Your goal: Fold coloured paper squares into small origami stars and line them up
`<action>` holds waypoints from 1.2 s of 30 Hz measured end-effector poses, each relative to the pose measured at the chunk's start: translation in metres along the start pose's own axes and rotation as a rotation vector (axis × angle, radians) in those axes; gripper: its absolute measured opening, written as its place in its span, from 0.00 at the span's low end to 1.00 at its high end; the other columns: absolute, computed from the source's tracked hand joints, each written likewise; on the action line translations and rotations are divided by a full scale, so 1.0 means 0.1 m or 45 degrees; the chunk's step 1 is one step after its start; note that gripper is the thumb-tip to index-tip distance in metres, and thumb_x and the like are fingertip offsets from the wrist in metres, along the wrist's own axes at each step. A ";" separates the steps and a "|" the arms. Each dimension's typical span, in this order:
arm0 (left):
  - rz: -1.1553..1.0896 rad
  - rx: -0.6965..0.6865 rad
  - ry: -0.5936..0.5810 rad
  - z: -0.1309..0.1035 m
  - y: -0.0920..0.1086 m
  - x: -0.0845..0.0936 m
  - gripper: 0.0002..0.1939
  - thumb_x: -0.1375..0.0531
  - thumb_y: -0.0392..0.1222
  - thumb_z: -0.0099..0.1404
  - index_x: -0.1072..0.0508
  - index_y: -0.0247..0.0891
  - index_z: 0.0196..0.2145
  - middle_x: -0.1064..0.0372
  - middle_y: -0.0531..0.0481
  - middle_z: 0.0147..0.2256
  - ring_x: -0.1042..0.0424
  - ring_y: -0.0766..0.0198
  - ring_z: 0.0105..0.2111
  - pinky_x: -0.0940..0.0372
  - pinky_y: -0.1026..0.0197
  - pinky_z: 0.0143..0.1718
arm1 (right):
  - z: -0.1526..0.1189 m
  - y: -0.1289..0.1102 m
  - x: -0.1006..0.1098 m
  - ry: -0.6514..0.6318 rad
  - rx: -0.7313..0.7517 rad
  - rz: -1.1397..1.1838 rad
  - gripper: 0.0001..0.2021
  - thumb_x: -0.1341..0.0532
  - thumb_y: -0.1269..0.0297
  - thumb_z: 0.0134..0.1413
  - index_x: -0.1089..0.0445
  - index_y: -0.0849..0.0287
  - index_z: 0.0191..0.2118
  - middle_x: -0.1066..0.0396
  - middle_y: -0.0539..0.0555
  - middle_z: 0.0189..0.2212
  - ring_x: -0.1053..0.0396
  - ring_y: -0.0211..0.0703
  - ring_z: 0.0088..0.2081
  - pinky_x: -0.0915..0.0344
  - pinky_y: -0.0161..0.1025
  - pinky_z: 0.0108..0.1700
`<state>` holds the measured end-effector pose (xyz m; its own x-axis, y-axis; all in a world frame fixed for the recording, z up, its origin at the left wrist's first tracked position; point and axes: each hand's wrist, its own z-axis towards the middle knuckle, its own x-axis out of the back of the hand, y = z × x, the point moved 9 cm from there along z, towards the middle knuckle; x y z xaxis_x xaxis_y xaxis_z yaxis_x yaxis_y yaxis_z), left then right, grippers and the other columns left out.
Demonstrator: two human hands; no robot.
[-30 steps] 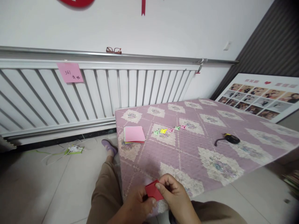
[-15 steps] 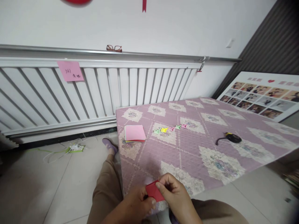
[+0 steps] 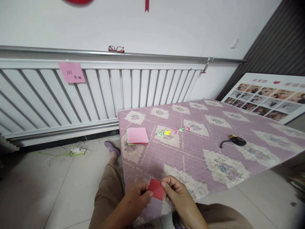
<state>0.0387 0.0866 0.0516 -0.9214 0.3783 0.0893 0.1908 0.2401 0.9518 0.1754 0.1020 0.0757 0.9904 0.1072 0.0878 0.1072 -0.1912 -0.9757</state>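
Observation:
Between my two hands, above the near edge of the table, is a folded piece of red paper (image 3: 156, 189). My left hand (image 3: 140, 197) pinches its left side between thumb and fingers. At its upper right corner my right hand (image 3: 173, 190) grips it, thumb on top. A crease shows across the red surface. Farther off on the cloth lies a stack of coloured paper (image 3: 137, 135) with a pink sheet on top. To its right runs a row of several small folded paper pieces (image 3: 175, 131) in green, yellow and pink.
A purple patterned cloth (image 3: 190, 156) covers the table. A coiled black cable (image 3: 238, 140) lies on its right part. Behind stands a white radiator (image 3: 133, 86), with eyeglasses (image 3: 116, 49) on the pipe above. A power strip (image 3: 78, 151) with wires sits on the floor at left.
Both hands have shifted their hold on the red paper. It has turned and moved slightly up, and more of its face shows.

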 end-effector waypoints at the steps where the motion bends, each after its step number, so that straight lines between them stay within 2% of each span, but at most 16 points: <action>1: 0.020 -0.006 0.018 0.01 -0.02 0.02 0.10 0.46 0.46 0.57 0.36 0.38 0.25 0.40 0.56 0.21 0.41 0.68 0.22 0.46 0.65 0.26 | 0.01 0.01 0.00 0.006 -0.008 -0.020 0.20 0.39 0.43 0.46 0.34 0.57 0.26 0.43 0.44 0.18 0.48 0.33 0.20 0.47 0.33 0.24; 7: 0.211 -0.092 0.038 0.02 0.05 0.09 0.10 0.48 0.44 0.58 0.37 0.38 0.22 0.41 0.56 0.20 0.41 0.67 0.22 0.49 0.64 0.26 | 0.01 -0.06 0.03 -0.005 0.091 -0.274 0.17 0.41 0.48 0.49 0.35 0.57 0.24 0.43 0.45 0.19 0.47 0.36 0.24 0.47 0.34 0.28; 11: 0.326 -0.174 0.043 0.04 0.09 0.11 0.10 0.49 0.41 0.59 0.36 0.37 0.22 0.41 0.56 0.21 0.41 0.67 0.24 0.49 0.64 0.27 | 0.01 0.05 0.02 -0.021 0.077 -0.306 0.17 0.44 0.47 0.51 0.40 0.56 0.23 0.48 0.44 0.18 0.51 0.35 0.22 0.50 0.34 0.26; 15: 0.457 -0.084 0.000 0.15 -0.07 0.08 0.11 0.50 0.41 0.60 0.35 0.37 0.23 0.40 0.56 0.20 0.39 0.67 0.23 0.48 0.65 0.25 | 0.08 0.25 0.00 -0.026 0.026 -0.248 0.17 0.46 0.48 0.53 0.43 0.55 0.23 0.51 0.43 0.18 0.53 0.35 0.21 0.51 0.33 0.24; 19: 0.701 0.010 0.000 0.35 -0.21 0.09 0.13 0.52 0.41 0.63 0.31 0.35 0.26 0.36 0.55 0.23 0.36 0.66 0.25 0.46 0.65 0.27 | 0.23 0.28 0.05 0.042 0.076 -0.370 0.15 0.47 0.51 0.52 0.43 0.56 0.22 0.47 0.44 0.19 0.48 0.36 0.23 0.48 0.34 0.26; 25: 0.996 0.031 0.064 0.64 -0.18 0.13 0.12 0.47 0.43 0.63 0.26 0.36 0.31 0.28 0.46 0.32 0.31 0.59 0.33 0.44 0.61 0.34 | 0.51 0.27 0.19 0.102 0.107 -0.493 0.14 0.46 0.54 0.49 0.41 0.56 0.20 0.43 0.45 0.18 0.45 0.37 0.24 0.45 0.35 0.29; 32: 1.193 0.072 0.145 0.67 -0.10 0.19 0.13 0.44 0.47 0.63 0.28 0.36 0.40 0.27 0.43 0.37 0.29 0.54 0.38 0.40 0.57 0.39 | 0.72 0.39 0.25 0.105 0.091 -0.650 0.11 0.46 0.58 0.47 0.37 0.57 0.20 0.39 0.46 0.18 0.42 0.38 0.23 0.47 0.35 0.27; 34: 1.242 -0.028 0.192 0.65 -0.06 0.18 0.12 0.45 0.44 0.65 0.29 0.37 0.43 0.29 0.45 0.41 0.31 0.55 0.42 0.40 0.56 0.43 | 0.74 0.41 0.25 0.102 0.089 -0.698 0.11 0.45 0.59 0.48 0.36 0.57 0.20 0.38 0.46 0.18 0.41 0.39 0.23 0.47 0.36 0.28; 36: 1.321 -0.270 0.237 0.62 -0.01 0.11 0.13 0.47 0.39 0.66 0.30 0.39 0.47 0.32 0.46 0.47 0.35 0.56 0.48 0.41 0.55 0.49 | 0.75 0.42 0.25 0.097 0.097 -0.739 0.10 0.46 0.60 0.49 0.35 0.57 0.21 0.36 0.47 0.18 0.40 0.39 0.24 0.47 0.36 0.29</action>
<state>0.0494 0.1456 0.0335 -0.3840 0.1616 0.9091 0.8632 -0.2867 0.4156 0.1983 0.1697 0.0216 0.7753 0.1027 0.6231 0.6297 -0.0509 -0.7752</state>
